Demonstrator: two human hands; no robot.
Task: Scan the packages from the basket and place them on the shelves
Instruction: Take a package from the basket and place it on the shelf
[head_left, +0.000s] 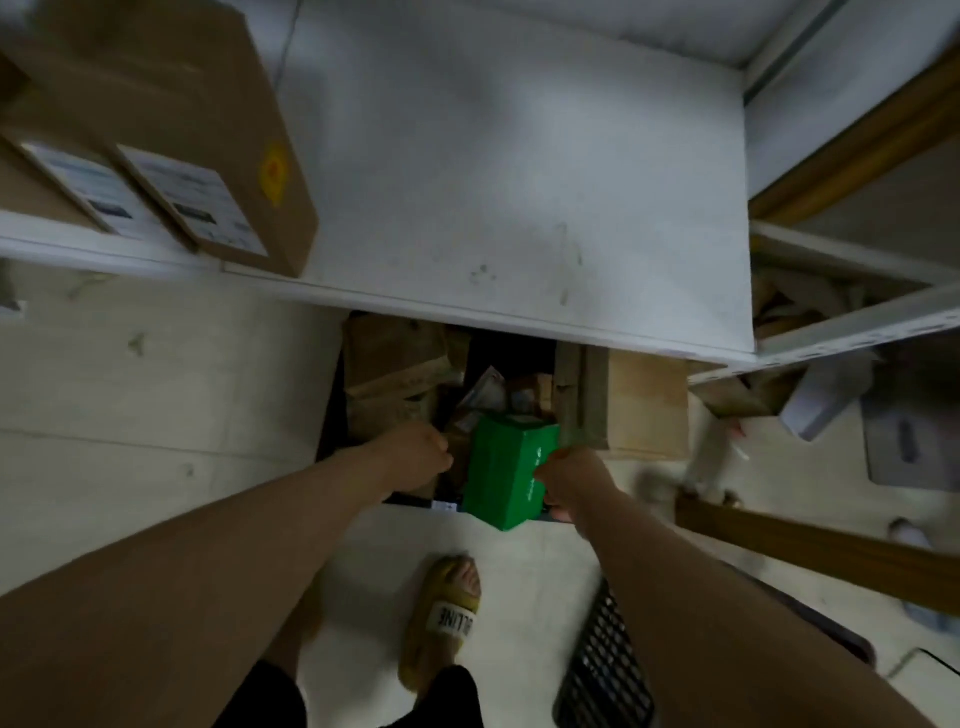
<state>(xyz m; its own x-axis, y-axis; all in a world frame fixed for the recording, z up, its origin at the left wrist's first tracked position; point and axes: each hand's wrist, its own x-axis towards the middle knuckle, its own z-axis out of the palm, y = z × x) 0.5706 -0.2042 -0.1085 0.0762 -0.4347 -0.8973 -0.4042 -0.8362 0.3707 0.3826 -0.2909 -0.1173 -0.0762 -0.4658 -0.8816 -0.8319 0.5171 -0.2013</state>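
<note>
Nearest the camera, a foot in a yellow slipper stands on the pale floor beside a black grid object that is cut off by the frame edge. Both bare arms reach down from there. The right hand grips the side of a green box, thumb on its face, holding it upright over the near rim of the dark basket. The left hand is curled at the packages beside it; whether it holds anything cannot be told. The task looks to be in its early or middle part: this box is only being lifted out, and several brown packages remain in the basket. No scanner shows, so whether the box has been scanned is unknown. Farther on, the white shelf covers the back of the basket and is mostly bare. Two labelled cardboard boxes stand at its left, their labels too blurred to read.
</note>
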